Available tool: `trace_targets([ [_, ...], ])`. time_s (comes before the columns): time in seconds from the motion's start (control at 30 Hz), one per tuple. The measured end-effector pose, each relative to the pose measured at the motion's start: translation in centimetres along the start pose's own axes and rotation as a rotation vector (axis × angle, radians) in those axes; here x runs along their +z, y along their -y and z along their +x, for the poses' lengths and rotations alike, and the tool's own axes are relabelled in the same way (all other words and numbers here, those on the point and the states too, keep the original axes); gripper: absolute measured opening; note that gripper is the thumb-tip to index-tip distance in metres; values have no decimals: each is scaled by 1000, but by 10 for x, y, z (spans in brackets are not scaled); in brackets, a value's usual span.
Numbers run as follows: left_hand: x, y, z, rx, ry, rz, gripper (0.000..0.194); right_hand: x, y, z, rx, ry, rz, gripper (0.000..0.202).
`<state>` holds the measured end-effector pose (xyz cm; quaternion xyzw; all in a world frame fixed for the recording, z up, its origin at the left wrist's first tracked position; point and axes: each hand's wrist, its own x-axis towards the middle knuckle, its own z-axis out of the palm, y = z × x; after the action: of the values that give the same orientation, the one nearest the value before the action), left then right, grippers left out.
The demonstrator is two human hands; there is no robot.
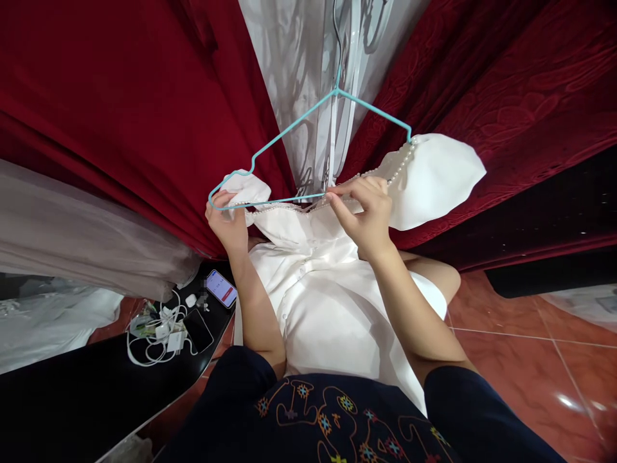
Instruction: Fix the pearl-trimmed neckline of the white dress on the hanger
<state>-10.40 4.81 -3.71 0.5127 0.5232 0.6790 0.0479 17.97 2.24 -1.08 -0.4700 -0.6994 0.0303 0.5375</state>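
Observation:
A light-blue clothes hanger [293,130] hangs tilted in front of me, its hook up at a rail. From its right end a puffed sleeve with a pearl-beaded strap hangs, part of a white dress [332,308] that spreads over my lap. My left hand [227,222] closes around the hanger's left end and the white cloth of the other sleeve there. With thumb and forefinger, my right hand [364,209] pinches the hanger's bottom bar near the beaded neckline. Its other fingers lie against the dress.
Red dresses [144,83] hang on both sides, with a pale gauzy gown [81,218] at left. On a black bench [96,386] lie a lit phone [222,288], a dark phone [198,331] and white cables [144,357]. Red floor tiles [520,321] show at right.

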Motion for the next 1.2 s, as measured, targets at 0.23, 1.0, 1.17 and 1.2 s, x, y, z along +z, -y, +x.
trace_targets([
  [0.23,13,-39,-24,-190,566,-318,21,8,2,-1,5,-30,-12,29],
  [1.0,47,-88,-46,-313,460,-708,39,-11,3,3,-72,-94,-22,18],
  [1.17,54,-96,-50,-314,342,-679,41,-33,-41,15,-128,-425,-141,56],
  [1.2,54,-96,-51,-314,333,-688,41,-35,-52,17,-122,-419,-139,65],
])
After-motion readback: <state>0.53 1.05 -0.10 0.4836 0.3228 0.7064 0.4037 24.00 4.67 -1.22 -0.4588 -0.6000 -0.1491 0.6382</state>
